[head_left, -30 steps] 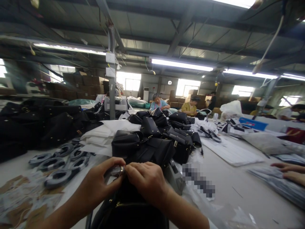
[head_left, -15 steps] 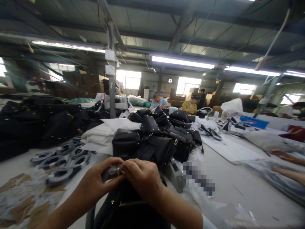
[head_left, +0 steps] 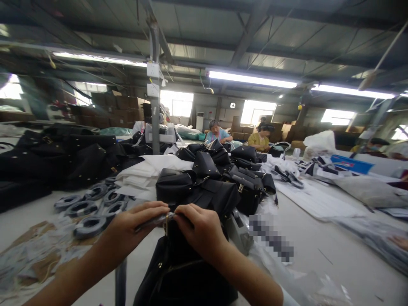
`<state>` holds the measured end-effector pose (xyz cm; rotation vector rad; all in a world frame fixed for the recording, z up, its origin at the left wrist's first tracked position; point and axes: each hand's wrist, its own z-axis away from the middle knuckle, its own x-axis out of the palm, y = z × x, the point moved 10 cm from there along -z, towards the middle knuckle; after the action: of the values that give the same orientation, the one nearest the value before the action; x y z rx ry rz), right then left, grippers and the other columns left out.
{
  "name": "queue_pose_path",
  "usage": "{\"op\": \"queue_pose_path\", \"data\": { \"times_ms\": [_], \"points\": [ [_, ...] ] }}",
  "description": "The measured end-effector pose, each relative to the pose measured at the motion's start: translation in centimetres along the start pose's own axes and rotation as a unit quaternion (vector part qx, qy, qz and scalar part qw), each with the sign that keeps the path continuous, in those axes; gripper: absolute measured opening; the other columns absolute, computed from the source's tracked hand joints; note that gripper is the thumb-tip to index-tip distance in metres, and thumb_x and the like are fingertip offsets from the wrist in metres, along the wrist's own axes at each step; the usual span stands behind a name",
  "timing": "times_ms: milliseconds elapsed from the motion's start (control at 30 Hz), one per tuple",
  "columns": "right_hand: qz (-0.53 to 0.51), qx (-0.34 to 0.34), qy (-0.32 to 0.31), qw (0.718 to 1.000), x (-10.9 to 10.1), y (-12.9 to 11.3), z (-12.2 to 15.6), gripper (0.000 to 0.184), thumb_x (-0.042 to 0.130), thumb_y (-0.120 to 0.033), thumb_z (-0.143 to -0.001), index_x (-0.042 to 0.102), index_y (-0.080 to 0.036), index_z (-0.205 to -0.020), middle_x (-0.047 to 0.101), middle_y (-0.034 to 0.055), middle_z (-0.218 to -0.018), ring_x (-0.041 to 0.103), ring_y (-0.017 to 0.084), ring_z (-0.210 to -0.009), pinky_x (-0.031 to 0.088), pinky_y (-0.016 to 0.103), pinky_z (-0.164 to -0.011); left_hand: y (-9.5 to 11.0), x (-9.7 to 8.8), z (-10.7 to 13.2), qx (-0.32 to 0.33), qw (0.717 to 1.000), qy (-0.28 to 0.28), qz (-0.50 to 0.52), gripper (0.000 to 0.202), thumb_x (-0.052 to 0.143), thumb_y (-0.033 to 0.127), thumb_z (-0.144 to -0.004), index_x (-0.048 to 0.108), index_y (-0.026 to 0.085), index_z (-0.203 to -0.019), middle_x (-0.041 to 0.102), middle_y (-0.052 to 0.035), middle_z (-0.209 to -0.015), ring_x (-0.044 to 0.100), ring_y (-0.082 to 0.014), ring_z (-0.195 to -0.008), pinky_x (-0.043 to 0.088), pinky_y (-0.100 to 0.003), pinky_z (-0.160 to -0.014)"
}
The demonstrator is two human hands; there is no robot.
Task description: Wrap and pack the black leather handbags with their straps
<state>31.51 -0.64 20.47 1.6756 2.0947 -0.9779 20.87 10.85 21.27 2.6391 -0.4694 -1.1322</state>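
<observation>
A black handbag [head_left: 181, 272] with gold studs stands right in front of me on the white table [head_left: 318, 259]. Both hands meet at its top. My left hand [head_left: 127, 233] pinches a thin grey strip of wrapping [head_left: 153, 221] that lies across the bag's top. My right hand [head_left: 199, 231] is closed, its fingertips pinching at the small gold fitting [head_left: 166, 223] where the strip ends. Behind my hands a pile of black handbags [head_left: 219, 187] runs down the middle of the table.
Coiled grey straps [head_left: 92, 208] and torn brown paper [head_left: 35, 255] lie at the left, folded white sheets [head_left: 143, 176] beyond them. Dark bags [head_left: 57, 157] are heaped at far left. Clear plastic bags [head_left: 372, 238] lie at right. Two seated people [head_left: 239, 138] work at the far end.
The view shifted a little, so bag and hands sit higher and more rightward in frame. Another person's hands at the right edge have nearly left view. My pinch on the strip holds.
</observation>
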Motion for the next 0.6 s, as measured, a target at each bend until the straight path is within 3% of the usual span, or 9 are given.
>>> {"op": "queue_pose_path", "data": {
  "times_ms": [167, 233, 333, 467, 600],
  "points": [
    [-0.052, -0.002, -0.045, 0.998, 0.4, -0.6, -0.1, 0.017, 0.058, -0.025, -0.101, 0.069, -0.025, -0.114, 0.077, 0.0014, -0.105, 0.073, 0.017, -0.091, 0.053, 0.024, -0.081, 2.0, -0.4, -0.6, 0.104, 0.993, -0.01, -0.048, 0.024, 0.054, 0.029, -0.101, 0.075, 0.022, -0.109, 0.079, -0.0047, -0.106, 0.077, -0.0151, -0.093, 0.058, -0.016, -0.086],
    [-0.05, -0.022, -0.012, 0.998, -0.2, -1.4, 0.2, 0.023, 0.061, -0.028, -0.099, 0.064, -0.023, -0.121, 0.074, 0.0052, -0.117, 0.07, 0.02, -0.105, 0.052, 0.029, -0.091, 2.6, -0.4, -0.7, 0.13, 0.988, -0.017, -0.075, 0.024, 0.051, 0.021, -0.102, 0.073, 0.021, -0.111, 0.078, -0.0052, -0.106, 0.076, -0.0141, -0.094, 0.057, -0.015, -0.086],
    [0.002, -0.036, 0.082, 0.996, -1.0, -2.5, 1.6, 0.026, 0.066, -0.038, -0.095, 0.063, -0.019, -0.113, 0.072, 0.0108, -0.114, 0.066, 0.027, -0.106, 0.05, 0.039, -0.094, 2.6, -0.2, -0.8, 0.122, 0.987, -0.037, -0.096, 0.024, 0.052, 0.015, -0.099, 0.069, 0.02, -0.114, 0.076, -0.0049, -0.11, 0.074, -0.0133, -0.098, 0.055, -0.014, -0.089],
    [0.037, -0.004, 0.085, 0.996, 1.2, -2.7, 3.0, 0.021, 0.063, -0.042, -0.097, 0.063, -0.021, -0.1, 0.072, 0.0052, -0.087, 0.065, 0.024, -0.076, 0.048, 0.036, -0.072, 1.7, -0.3, -0.7, 0.092, 0.991, -0.036, -0.085, 0.021, 0.057, 0.017, -0.097, 0.069, 0.021, -0.114, 0.075, -0.0032, -0.111, 0.072, -0.0137, -0.104, 0.051, -0.014, -0.095],
    [0.023, 0.026, 0.107, 0.994, 2.2, -2.4, 2.8, 0.015, 0.063, -0.03, -0.098, 0.066, -0.021, -0.108, 0.076, 0.005, -0.093, 0.068, 0.024, -0.081, 0.048, 0.034, -0.074, 1.1, -0.4, -0.7, 0.078, 0.995, -0.039, -0.055, 0.024, 0.057, 0.016, -0.098, 0.071, 0.022, -0.116, 0.075, -0.0026, -0.113, 0.071, -0.0129, -0.104, 0.049, -0.014, -0.097]
  ]
}}
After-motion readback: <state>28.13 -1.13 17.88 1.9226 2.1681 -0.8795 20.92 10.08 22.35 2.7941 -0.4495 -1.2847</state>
